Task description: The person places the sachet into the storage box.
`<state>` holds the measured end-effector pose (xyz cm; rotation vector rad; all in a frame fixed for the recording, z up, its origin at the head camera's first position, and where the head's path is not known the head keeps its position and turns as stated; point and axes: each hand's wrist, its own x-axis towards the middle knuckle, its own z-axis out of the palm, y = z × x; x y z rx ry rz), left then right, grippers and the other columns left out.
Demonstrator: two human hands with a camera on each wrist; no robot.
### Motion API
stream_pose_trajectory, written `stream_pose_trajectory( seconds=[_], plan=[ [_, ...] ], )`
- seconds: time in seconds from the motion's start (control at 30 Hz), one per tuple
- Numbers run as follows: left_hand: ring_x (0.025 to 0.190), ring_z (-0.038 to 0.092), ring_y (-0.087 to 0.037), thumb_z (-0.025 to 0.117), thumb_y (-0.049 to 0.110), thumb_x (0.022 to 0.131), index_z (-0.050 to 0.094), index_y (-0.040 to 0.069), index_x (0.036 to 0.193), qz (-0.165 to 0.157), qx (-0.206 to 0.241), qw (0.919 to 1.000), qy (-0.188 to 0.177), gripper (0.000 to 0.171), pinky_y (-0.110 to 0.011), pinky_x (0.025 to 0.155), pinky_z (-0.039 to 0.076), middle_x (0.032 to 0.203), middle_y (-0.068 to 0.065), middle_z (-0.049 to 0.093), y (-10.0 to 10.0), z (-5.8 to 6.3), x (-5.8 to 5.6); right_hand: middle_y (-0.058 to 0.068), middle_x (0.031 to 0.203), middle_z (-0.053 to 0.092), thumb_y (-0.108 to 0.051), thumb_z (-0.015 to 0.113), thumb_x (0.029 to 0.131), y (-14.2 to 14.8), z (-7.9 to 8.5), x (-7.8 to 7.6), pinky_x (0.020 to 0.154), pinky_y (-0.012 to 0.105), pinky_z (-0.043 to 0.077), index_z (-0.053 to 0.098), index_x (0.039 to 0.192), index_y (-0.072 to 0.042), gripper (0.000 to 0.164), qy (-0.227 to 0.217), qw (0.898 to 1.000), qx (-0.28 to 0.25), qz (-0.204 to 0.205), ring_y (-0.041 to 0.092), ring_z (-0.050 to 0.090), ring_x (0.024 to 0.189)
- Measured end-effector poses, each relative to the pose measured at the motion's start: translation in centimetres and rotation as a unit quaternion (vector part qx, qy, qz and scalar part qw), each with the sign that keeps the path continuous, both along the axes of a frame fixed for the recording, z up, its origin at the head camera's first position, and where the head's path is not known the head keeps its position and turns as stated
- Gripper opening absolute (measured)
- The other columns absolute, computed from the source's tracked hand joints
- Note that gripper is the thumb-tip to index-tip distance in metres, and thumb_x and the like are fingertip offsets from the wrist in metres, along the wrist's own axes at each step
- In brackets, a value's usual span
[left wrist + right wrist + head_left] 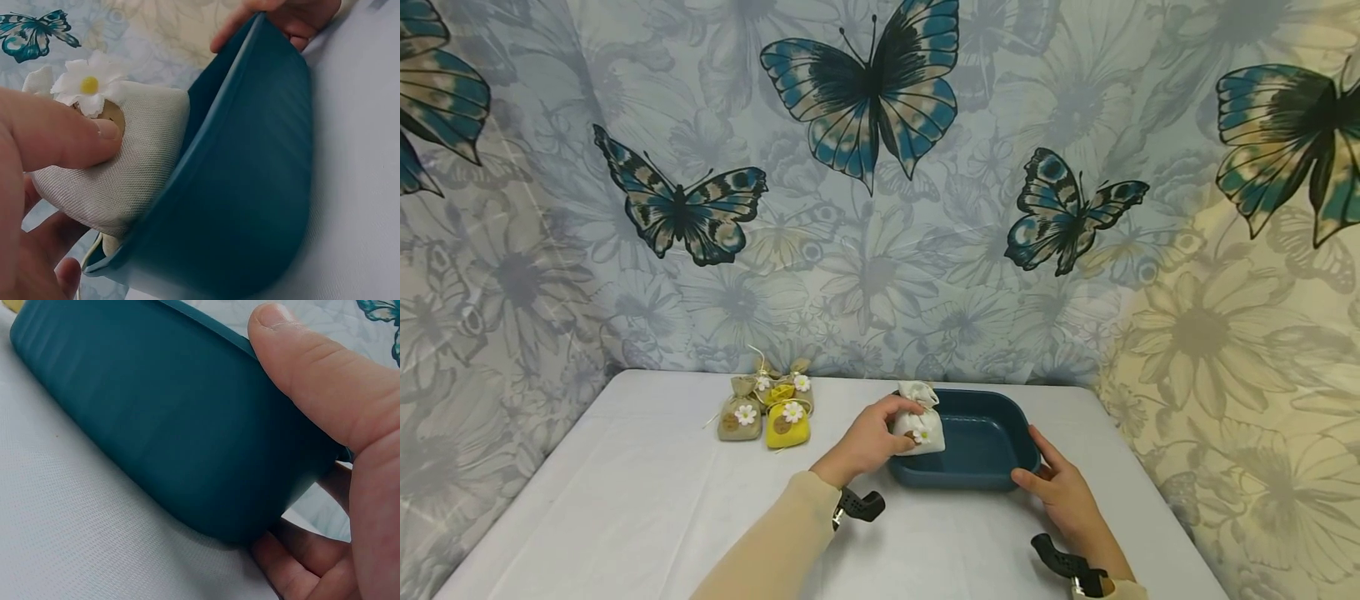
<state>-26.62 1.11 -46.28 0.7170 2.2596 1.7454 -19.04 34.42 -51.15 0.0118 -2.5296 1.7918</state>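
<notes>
My left hand [870,437] pinches a small white cloth sachet [928,433] with a tied neck and a white daisy on its front. In the left wrist view the thumb presses on a round brown tag beside the daisy [89,85]. This sachet is held at the left rim of a dark blue rectangular basin [977,479]; its lower part overlaps the rim. The right hand [1060,487] grips the basin's right end, the thumb at the rim and the other fingers curled round the corner, as the right wrist view shows. Inside, the basin's visible floor is bare.
Left of the basin stands a group of similar sachets: a beige one [740,421], a yellow one [787,427] and others partly hidden behind. A white cloth covers the table [625,500]. Behind it hangs a butterfly-patterned fabric backdrop [880,275].
</notes>
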Motion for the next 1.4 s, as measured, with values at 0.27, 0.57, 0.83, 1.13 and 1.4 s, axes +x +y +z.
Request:
stream_pose_trajectory(
  seconds=[0.27, 0.57, 0.83, 1.13, 1.4],
  plan=[
    [0.106, 0.060, -0.021, 0.079, 0.003, 0.084, 0.068, 0.024, 0.122, -0.012, -0.036, 0.9985, 0.038, 0.045, -0.036, 0.084, 0.051, 0.130, 0.005, 0.057, 0.2, -0.8, -0.3, 0.018, 0.162, 0.014, -0.020, 0.074, 0.093, 0.0, 0.1, 0.0, 0.085, 0.020, 0.047, 0.019, 0.161, -0.017, 0.088, 0.001, 1.000, -0.002, 0.002, 0.043, 0.036, 0.136],
    [0.133, 0.044, -0.027, 0.076, 0.019, 0.089, 0.071, 0.023, 0.119, -0.009, -0.090, 0.9912, 0.097, 0.031, -0.057, 0.113, 0.016, 0.135, 0.001, 0.057, -0.6, -1.7, -0.6, 0.019, 0.162, 0.014, -0.019, 0.074, 0.093, 0.1, -0.2, 0.0, 0.084, 0.020, 0.048, 0.019, 0.161, -0.017, 0.087, 0.001, 1.000, 0.001, 0.000, 0.044, 0.037, 0.135],
    [0.142, 0.027, -0.033, 0.076, 0.019, 0.090, 0.072, 0.020, 0.114, -0.006, -0.058, 0.9968, 0.054, 0.024, -0.059, 0.107, 0.029, 0.151, -0.006, 0.038, -0.9, -1.7, -0.5, 0.017, 0.162, 0.015, -0.023, 0.074, 0.093, 0.0, -0.1, 0.0, 0.086, 0.021, 0.046, 0.019, 0.161, -0.019, 0.087, -0.008, 1.000, 0.012, -0.003, 0.043, 0.037, 0.135],
    [0.141, 0.031, -0.031, 0.075, 0.024, 0.092, 0.067, 0.014, 0.127, 0.037, -0.014, 0.9982, 0.044, 0.037, -0.060, 0.109, 0.027, 0.151, -0.008, 0.041, -2.4, -1.0, -0.2, 0.018, 0.162, 0.013, -0.024, 0.073, 0.093, -0.1, 0.0, 0.1, 0.087, 0.023, 0.047, 0.019, 0.161, -0.020, 0.087, -0.012, 1.000, 0.018, -0.003, 0.044, 0.035, 0.136],
    [0.142, 0.032, -0.032, 0.077, 0.025, 0.090, 0.060, 0.014, 0.139, 0.099, 0.028, 0.9925, 0.065, 0.053, -0.063, 0.108, 0.026, 0.151, -0.007, 0.044, -5.8, 0.1, 0.0, 0.019, 0.162, 0.013, -0.026, 0.073, 0.093, 0.1, 0.0, 0.0, 0.088, 0.023, 0.046, 0.017, 0.161, -0.019, 0.088, -0.012, 1.000, 0.025, 0.001, 0.045, 0.034, 0.136]
  ],
)
